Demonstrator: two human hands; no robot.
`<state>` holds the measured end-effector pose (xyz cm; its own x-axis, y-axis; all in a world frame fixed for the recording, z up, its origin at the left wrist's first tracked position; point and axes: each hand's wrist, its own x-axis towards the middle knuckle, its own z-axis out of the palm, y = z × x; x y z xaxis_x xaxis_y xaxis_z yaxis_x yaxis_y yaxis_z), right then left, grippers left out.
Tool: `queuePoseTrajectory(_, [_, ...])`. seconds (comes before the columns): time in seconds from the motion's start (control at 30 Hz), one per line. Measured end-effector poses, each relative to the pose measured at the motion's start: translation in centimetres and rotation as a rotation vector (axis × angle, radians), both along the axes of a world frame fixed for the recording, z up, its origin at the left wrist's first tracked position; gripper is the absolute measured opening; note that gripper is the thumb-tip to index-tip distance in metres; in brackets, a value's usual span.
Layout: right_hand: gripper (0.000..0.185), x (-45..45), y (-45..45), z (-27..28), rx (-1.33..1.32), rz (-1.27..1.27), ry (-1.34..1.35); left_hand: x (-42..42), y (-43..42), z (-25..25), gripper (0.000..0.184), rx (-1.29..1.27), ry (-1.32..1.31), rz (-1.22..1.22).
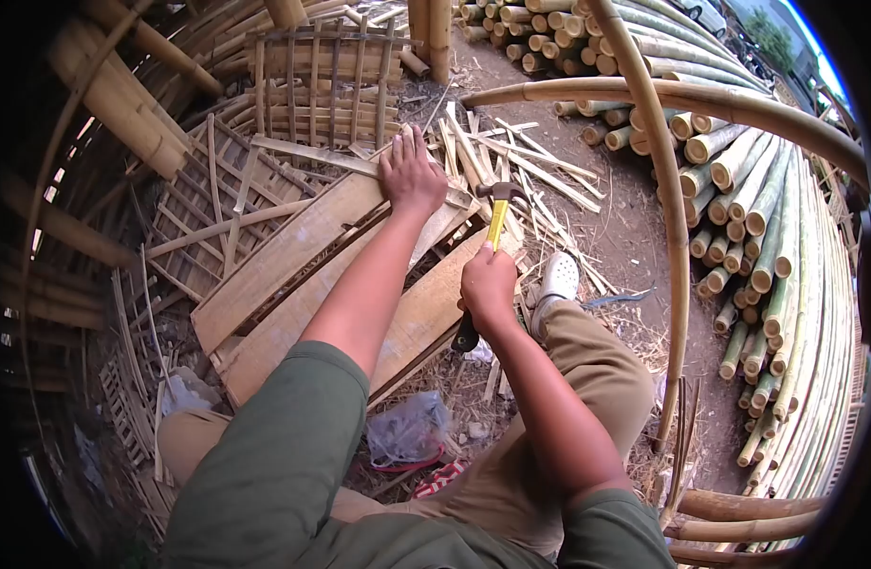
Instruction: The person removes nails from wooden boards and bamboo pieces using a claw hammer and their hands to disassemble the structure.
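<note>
My right hand (490, 289) is wrapped round the handle of a claw hammer (496, 226) with a yellow shaft and a dark head. The black end of its grip shows below my fist. The hammer head is over the far end of a low bench of wooden planks (288, 242). On that far end lies my left hand (415, 178), fingers stretched forward and flat. A split bamboo strip (312, 154) passes across the planks and under or beside this hand; the exact contact is hidden.
Split bamboo pieces (549, 166) litter the ground past the bench. Stacked bamboo poles (763, 213) fill the right side, behind a curved bamboo post (665, 180). Woven bamboo panels (326, 81) stand at the back left. A clear plastic bag (407, 429) lies near my legs.
</note>
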<state>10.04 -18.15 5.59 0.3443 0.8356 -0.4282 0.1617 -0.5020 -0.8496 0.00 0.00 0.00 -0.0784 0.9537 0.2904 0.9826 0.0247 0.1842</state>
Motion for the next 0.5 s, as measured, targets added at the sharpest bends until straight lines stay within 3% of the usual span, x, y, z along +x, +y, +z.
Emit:
queuePoseTrajectory(0.07, [0.041, -0.4, 0.2, -2.7, 0.252, -0.227, -0.183, -0.1, -0.1, -0.3, 0.071, 0.043, -0.005, 0.009])
queuePoseTrajectory(0.17, [0.038, -1.1, 0.2, -5.5, 0.236, -0.079, -0.206, -0.3, -0.4, -0.4, 0.072, 0.069, -0.044, -0.029])
queuePoseTrajectory(0.2, [0.038, -0.9, -0.5, -1.3, 0.04, 0.132, -0.006, -0.5, -0.6, -0.5, 0.072, 0.065, -0.037, -0.03])
queuePoseTrajectory(0.3, [0.037, -0.4, -0.6, 0.2, 0.066, -0.061, 0.163, 0.1, -0.5, -0.2, 0.071, 0.07, -0.068, -0.002])
queuePoseTrajectory(0.37, [0.036, -1.0, -0.9, -0.9, 0.08, -0.133, 0.132, -0.1, -0.5, -0.3, 0.071, 0.092, -0.083, -0.007])
queuePoseTrajectory(0.43, [0.035, -1.2, -0.4, -3.8, 0.296, -0.233, -0.079, 0.0, -0.3, -0.3, 0.071, 0.091, -0.073, -0.009])
queuePoseTrajectory(0.5, [0.038, -1.0, -0.4, -2.3, 0.183, -0.171, 0.0, -0.2, -0.4, -0.1, 0.071, 0.09, -0.061, -0.012])
